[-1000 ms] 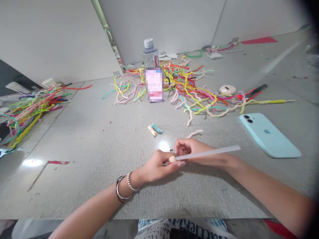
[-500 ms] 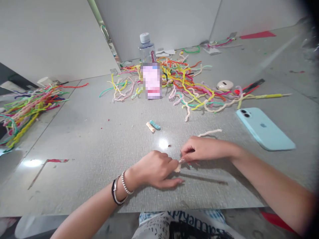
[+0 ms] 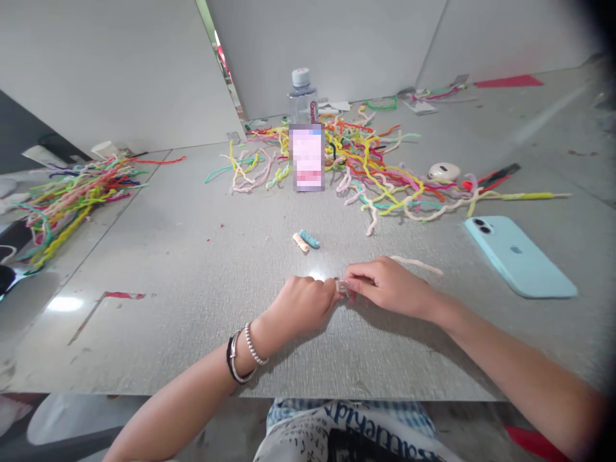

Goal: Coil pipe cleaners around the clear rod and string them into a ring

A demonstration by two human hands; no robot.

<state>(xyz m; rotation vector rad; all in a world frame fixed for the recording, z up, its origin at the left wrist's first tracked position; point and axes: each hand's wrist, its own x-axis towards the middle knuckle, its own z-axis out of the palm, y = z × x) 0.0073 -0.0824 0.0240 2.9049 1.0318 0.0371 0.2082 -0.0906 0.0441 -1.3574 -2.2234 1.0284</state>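
My left hand [image 3: 308, 300] is curled into a fist, knuckles up, on the near middle of the table. Against it, my right hand [image 3: 387, 287] pinches with thumb and fingers. Between the two sets of fingertips shows a small translucent piece [image 3: 341, 287]; the fingers cover most of it, so its full shape is hidden. Just beyond the hands lie a short cream coil [image 3: 301, 242] and a blue coil [image 3: 309, 239], side by side, both of wound fuzzy stem. A loose cream fuzzy stem [image 3: 418, 264] lies behind my right wrist.
A blue phone [image 3: 522, 256] lies face down at right. Behind are a tangle of coloured fuzzy stems [image 3: 380, 173], a propped phone with a blurred screen [image 3: 308, 157], a bottle [image 3: 302, 102] and a white oval case [image 3: 443, 172]. Another stem pile [image 3: 81, 199] lies at far left.
The long translucent strip that stuck out to the right no longer shows at length. My left hand has closed into a fist, and the cream coil at its fingers is hidden now.
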